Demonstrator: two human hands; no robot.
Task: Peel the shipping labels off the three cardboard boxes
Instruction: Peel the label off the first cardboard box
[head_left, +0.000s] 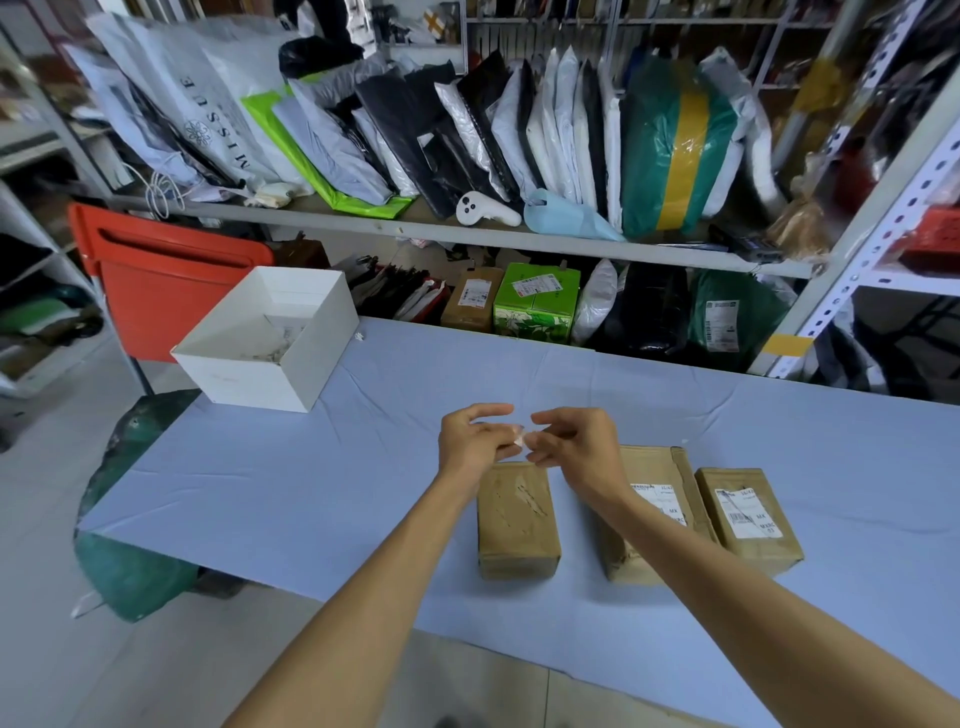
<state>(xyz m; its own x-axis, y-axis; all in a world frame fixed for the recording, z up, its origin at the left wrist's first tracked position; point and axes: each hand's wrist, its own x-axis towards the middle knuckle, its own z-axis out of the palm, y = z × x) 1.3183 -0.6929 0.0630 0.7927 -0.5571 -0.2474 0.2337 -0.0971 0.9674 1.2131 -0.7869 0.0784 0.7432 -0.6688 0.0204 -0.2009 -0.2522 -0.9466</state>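
Label scrap (519, 441), small and white, sits pinched between the left hand (472, 441) and right hand (571, 447) at frame centre, both grips clenched on it above the counter (311, 493). Just below, the left box (518, 519) shows a bare, torn top. To its right, the middle box (649, 514) keeps a label reading "MX", partly hidden by the right forearm. The right box (748, 519) also carries a barcode label with "MX". An open white box (270, 338) stands at upper left. A shelf bag (218, 119) reads "MISSUE".
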